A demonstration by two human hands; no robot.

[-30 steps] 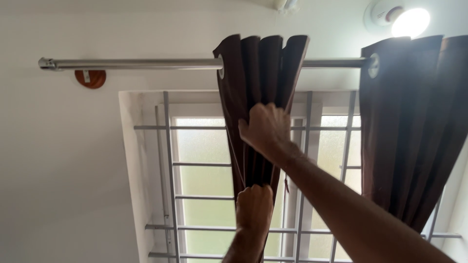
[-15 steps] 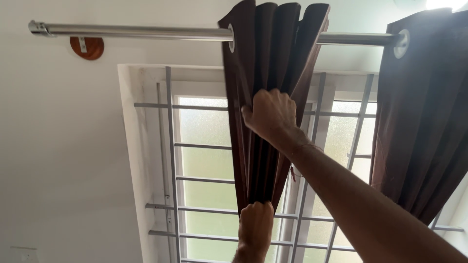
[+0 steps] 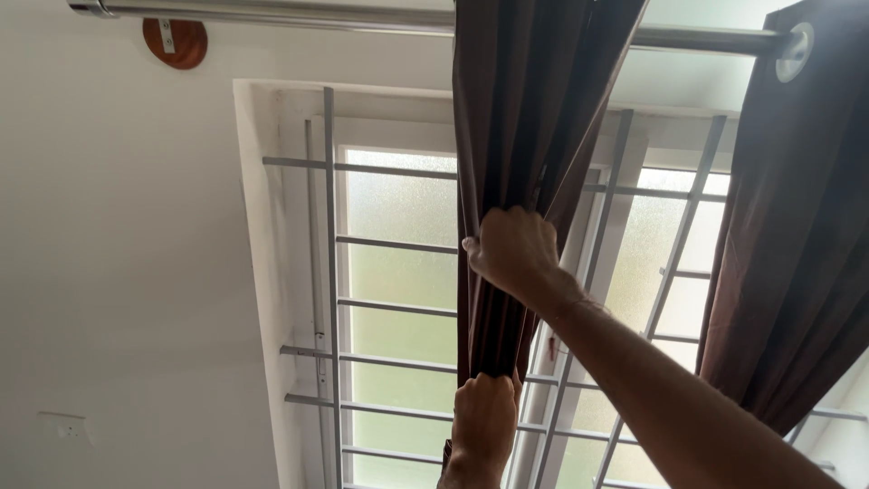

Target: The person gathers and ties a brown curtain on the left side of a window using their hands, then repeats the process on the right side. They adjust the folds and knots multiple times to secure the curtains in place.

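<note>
The bunched brown curtain [image 3: 525, 118] hangs from the metal rod [image 3: 272, 13] before the barred window [image 3: 398, 263]. Right hand [image 3: 511, 252] has its fingers closed around the folds below the rod; left hand [image 3: 484, 421] grips them lower.

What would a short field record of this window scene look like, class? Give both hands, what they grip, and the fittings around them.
Right hand: closed around the gathered brown curtain, higher up
Left hand: closed around the same bunch, lower down
Curtain rod: metal, across the top
Rod bracket: round, wooden, on the wall
Second curtain: brown, hanging at right
Window grille: pale bars before frosted glass
</note>
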